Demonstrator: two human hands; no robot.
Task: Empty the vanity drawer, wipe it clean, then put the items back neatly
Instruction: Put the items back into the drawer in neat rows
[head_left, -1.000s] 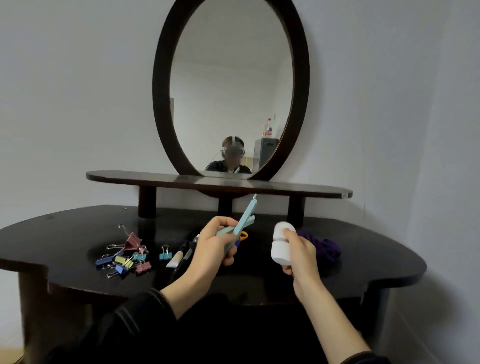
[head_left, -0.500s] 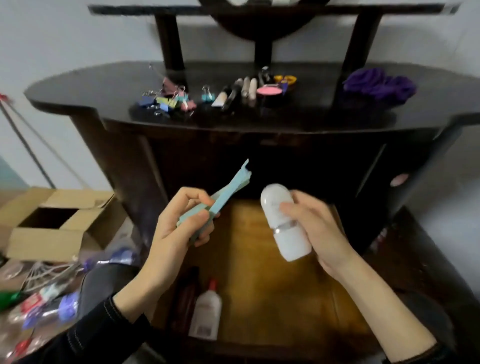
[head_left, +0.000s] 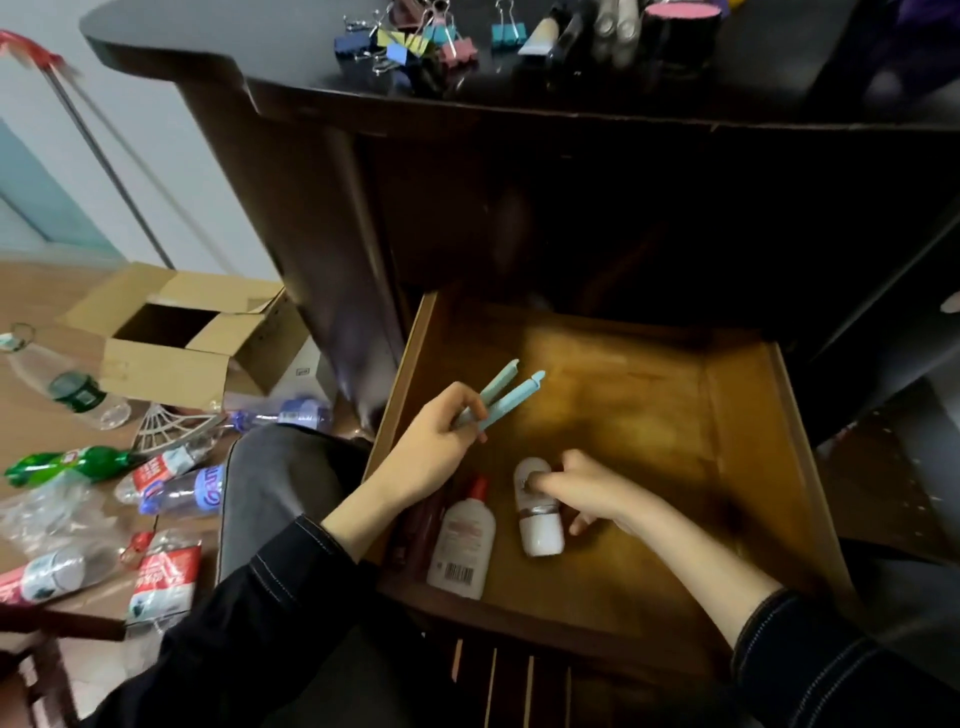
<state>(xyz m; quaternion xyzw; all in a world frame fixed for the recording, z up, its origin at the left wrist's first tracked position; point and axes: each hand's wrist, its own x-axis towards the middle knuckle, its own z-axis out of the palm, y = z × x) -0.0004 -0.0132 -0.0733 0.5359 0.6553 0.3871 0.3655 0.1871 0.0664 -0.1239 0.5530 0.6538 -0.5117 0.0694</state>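
The wooden drawer (head_left: 737, 415) stands pulled out below the dark vanity top (head_left: 571, 93). My left hand (head_left: 431, 447) grips a light-blue two-pronged clip (head_left: 501, 397) above the drawer's left side. My right hand (head_left: 587, 491) holds a white capsule-shaped container (head_left: 540, 530) that lies on the drawer floor. To the left of it in the drawer lie a white bottle with a red cap (head_left: 465, 540) and a dark red tube (head_left: 415, 525) against the left wall.
On the vanity top lie several coloured binder clips (head_left: 410, 44), brushes (head_left: 571, 26), a pink-lidded jar (head_left: 680, 21). An open cardboard box (head_left: 176, 338) and several plastic bottles (head_left: 171, 488) litter the floor at left.
My view dropped from the mirror to the drawer. Both hands went down from the vanity top; the right hand brought the white container onto the drawer floor, the left still carries the blue clip.
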